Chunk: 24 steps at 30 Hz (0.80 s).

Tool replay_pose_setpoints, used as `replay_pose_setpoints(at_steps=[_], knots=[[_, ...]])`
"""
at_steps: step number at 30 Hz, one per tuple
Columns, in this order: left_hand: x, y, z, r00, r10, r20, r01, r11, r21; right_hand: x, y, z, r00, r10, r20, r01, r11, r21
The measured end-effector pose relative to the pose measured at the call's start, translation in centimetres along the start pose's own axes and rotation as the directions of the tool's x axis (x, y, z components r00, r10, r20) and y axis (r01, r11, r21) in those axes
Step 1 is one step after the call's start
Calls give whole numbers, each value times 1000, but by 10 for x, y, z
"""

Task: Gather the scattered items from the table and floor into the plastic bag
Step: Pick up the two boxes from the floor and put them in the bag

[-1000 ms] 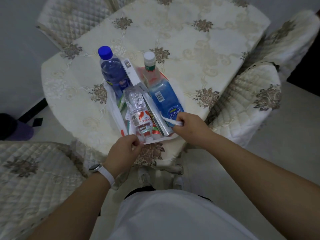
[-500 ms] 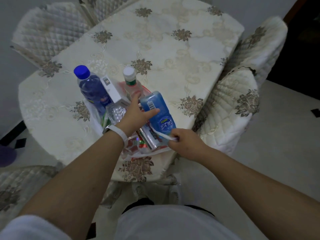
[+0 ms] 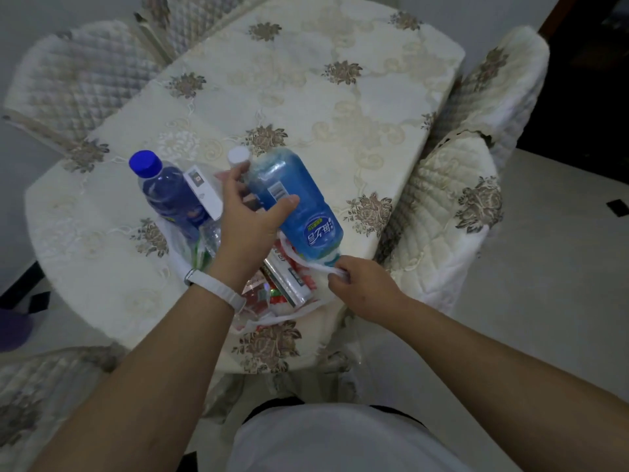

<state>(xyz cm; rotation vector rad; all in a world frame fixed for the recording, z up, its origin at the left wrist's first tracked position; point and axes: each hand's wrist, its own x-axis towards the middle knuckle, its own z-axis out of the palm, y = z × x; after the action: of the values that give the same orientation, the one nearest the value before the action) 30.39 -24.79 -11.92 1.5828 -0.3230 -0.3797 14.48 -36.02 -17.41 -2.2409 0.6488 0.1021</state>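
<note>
A thin white plastic bag (image 3: 308, 310) lies open at the near edge of the table (image 3: 340, 107). Inside it are a blue-capped water bottle (image 3: 163, 187), a white box (image 3: 203, 193), a large bottle of blue liquid with a white cap (image 3: 299, 206), a silver-wrapped box (image 3: 287, 284) and red packaging. My left hand (image 3: 252, 216) grips the blue-liquid bottle near its neck, thumb across its side. My right hand (image 3: 360, 284) pinches the bag's right handle (image 3: 316, 265) at the table's edge. My left hand hides a small clear bottle.
Quilted chairs surround the table: one at the right (image 3: 449, 216), one behind it (image 3: 503, 83), two at the far left (image 3: 75, 80) and one at the near left (image 3: 51, 386). A purple object (image 3: 12, 330) sits on the floor at the left edge.
My left hand let go of the bag's near edge, reached forward and took hold of the blue-liquid bottle, which now sits more upright. My right hand has kept hold of the handle.
</note>
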Motion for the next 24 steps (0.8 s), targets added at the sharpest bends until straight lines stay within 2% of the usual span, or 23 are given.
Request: replay_pose_setpoints(at_steps=[5, 8, 10, 13, 18, 24], knots=[[-11, 41, -32, 976, 167, -141, -168, 986, 7, 9, -2, -2, 975, 138, -175, -120, 987, 108], [-20, 43, -47, 967, 199, -159, -190, 979, 67, 14, -6, -5, 942, 207, -264, -156, 967, 202], [-26, 35, -55, 969, 178, -170, -161, 981, 109, 17, -11, -6, 937, 228, -264, -152, 949, 278], [-33, 18, -58, 974, 123, -188, -104, 989, 106, 15, -18, -8, 948, 175, -265, -75, 935, 348], [-33, -10, -37, 987, 5, -161, 10, 995, 98, 5, -21, -8, 966, 62, -252, 26, 944, 330], [-12, -34, 5, 999, -38, -36, 42, 994, 99, 5, -12, -7, 967, 114, -226, -42, 952, 305]])
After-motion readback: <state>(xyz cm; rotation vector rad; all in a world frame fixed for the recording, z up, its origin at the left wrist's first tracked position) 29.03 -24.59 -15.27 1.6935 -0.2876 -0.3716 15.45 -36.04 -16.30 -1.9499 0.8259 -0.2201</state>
